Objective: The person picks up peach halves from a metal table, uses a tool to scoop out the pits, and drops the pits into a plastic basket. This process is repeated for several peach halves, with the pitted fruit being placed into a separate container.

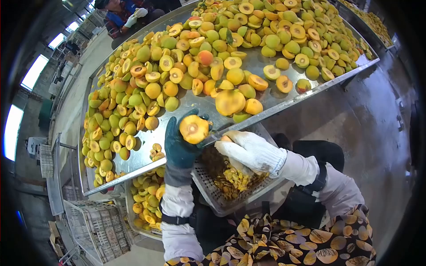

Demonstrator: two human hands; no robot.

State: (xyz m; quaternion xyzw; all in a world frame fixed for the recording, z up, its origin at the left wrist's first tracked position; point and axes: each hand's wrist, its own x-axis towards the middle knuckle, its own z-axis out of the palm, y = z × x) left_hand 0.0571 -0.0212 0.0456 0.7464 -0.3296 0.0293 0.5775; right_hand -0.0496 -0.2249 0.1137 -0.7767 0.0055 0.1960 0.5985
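Note:
My left hand (181, 141), in a dark green glove, is closed around a halved yellow peach (194, 129), its cut face turned up towards me. In a white knit glove, my right hand (250, 151) grips a small metal-bladed knife (210, 139). The blade points left, its tip right at the lower edge of the peach half; most of the handle is hidden in my fingers. Beneath both hands is a grey plastic crate (208, 195) with yellow-brown scraps (238, 181) in it. Just beyond my hands, a large peach half (230, 103) lies among others on the table.
A metal table (288, 102) with a raised rim carries a big heap of halved peaches (146, 84). A crate of peach pieces (146, 204) is at lower left, beside a whitish slatted crate (100, 230). Across the table is a person in white gloves (134, 18). The floor at right looks wet.

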